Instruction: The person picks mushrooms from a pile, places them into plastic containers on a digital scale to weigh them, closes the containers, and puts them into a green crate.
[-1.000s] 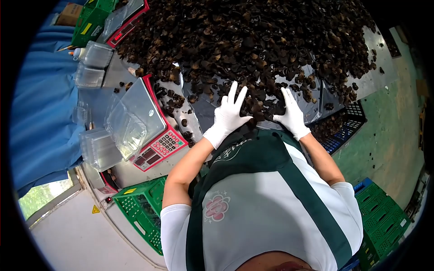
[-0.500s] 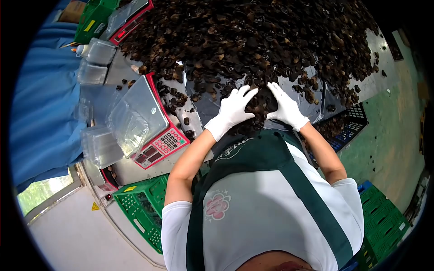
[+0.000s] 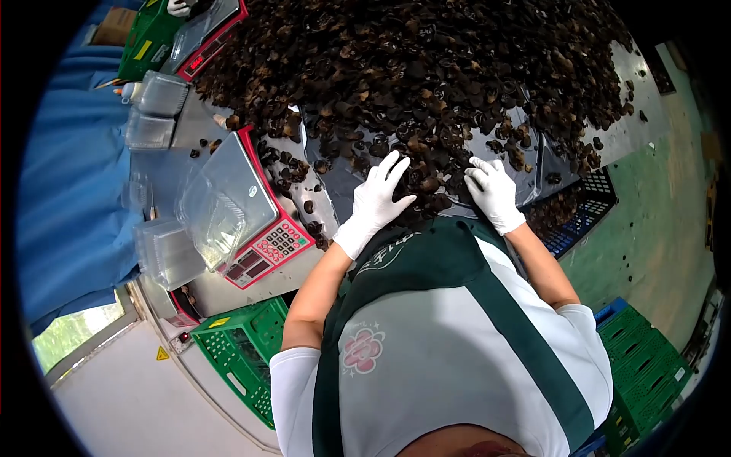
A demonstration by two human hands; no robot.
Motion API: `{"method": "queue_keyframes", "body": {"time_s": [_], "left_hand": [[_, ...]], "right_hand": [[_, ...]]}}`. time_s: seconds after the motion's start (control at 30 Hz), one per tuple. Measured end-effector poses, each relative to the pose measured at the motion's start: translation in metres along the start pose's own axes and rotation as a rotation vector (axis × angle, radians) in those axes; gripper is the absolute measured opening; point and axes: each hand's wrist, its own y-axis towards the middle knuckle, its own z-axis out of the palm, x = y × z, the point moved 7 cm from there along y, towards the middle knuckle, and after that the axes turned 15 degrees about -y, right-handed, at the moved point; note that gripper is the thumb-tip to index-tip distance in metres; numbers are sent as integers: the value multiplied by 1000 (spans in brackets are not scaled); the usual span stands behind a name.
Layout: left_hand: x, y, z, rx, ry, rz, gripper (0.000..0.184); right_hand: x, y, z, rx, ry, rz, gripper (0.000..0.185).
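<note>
A large heap of dark, wrinkled pieces that look like wood ear mushrooms spreads over the table at the top of the view. My left hand, in a white glove, rests at the near edge of the heap, thumb and fingers apart. On the other side of a small cluster of mushrooms is my gloved right hand, its fingers slightly bent and touching the dark sheet or the nearest pieces. Neither hand grips anything visible.
To the left stands a red scale with a clear plastic box on it. More clear boxes lie beside it. A black crate is at right, a green crate below. Another person's gloved hand shows top left.
My hands have moved apart, the left slightly left and the right slightly right and down. More mushrooms lie loosely between them. Another person's gloved hand has appeared at top left.
</note>
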Motion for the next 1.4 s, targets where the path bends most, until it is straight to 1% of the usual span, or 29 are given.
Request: {"method": "queue_keyframes", "body": {"time_s": [0.07,0.13,0.2,0.27,0.33,0.37,0.4,0.47,0.5,0.53,0.6,0.63,0.67,0.73,0.77,0.8,0.83,0.87,0.93,0.97,1.03,1.1,1.13,1.2,1.27,1.33,1.37,1.4], "left_hand": [[-2,-1,-3,-15,16,30,79],[-5,-4,-9,-29,35,56,80],[-7,-6,-16,-41,27,50,82],[-9,-11,-23,-41,15,38,83],[-6,-15,-30,-33,-29,-48,85],[2,-18,-29,16,-63,-104,90],[3,-21,-32,20,-63,-104,90],[7,-26,-35,51,-17,-131,98],[9,-29,-33,88,-23,-157,107],[8,-31,-33,90,-23,-157,107],[7,-35,-27,154,137,-155,115],[9,-38,-22,171,127,-171,119],[10,-39,-21,136,115,-127,119],[11,-37,-18,169,103,-196,117],[6,-34,-16,188,107,-230,115],[5,-34,-13,174,101,-207,114],[4,-31,-8,187,85,-229,114],[1,-27,-2,199,68,-250,114],[-8,-15,6,221,82,-254,114],[-9,-8,10,205,69,-255,113],[-8,7,15,173,28,-234,111],[-11,19,21,183,50,-176,106],[-15,22,24,208,65,-152,103],[-16,19,29,124,-38,-26,90],[-19,8,30,119,-85,64,84],[-21,0,30,105,-110,133,74],[-21,-2,32,135,-97,160,74],[-24,-3,33,164,-85,185,73]], "right_hand": [[-1,0,-2,2,46,47,11],[-12,2,-14,-15,200,134,10],[-31,5,-28,54,330,149,11],[-66,1,-37,323,528,214,12],[-106,-10,-68,602,438,305,17],[-135,-23,-78,766,386,336,22],[-153,-36,-86,930,331,367,27],[-166,-32,-112,925,-178,433,38],[-176,-34,-108,831,-241,437,49],[-165,-25,-103,778,-164,454,65],[-120,-4,-89,700,77,413,84],[-100,2,-72,485,28,164,96],[-75,-4,-51,265,-19,-80,108],[-37,-13,-4,567,-36,18,121],[-21,-14,10,575,-35,18,123],[-7,-13,19,586,-33,18,125],[-2,-7,23,666,0,67,125],[2,-2,26,666,1,61,125],[7,11,23,508,167,100,124],[11,16,26,473,117,69,118],[16,20,40,490,135,35,115],[26,24,39,494,191,-26,111],[32,23,34,509,295,-35,107],[34,13,35,523,307,-9,103],[33,2,30,449,383,-8,87],[35,-11,24,358,361,-74,84],[31,-17,29,394,441,-15,82],[33,-16,26,399,442,-18,82]]}}
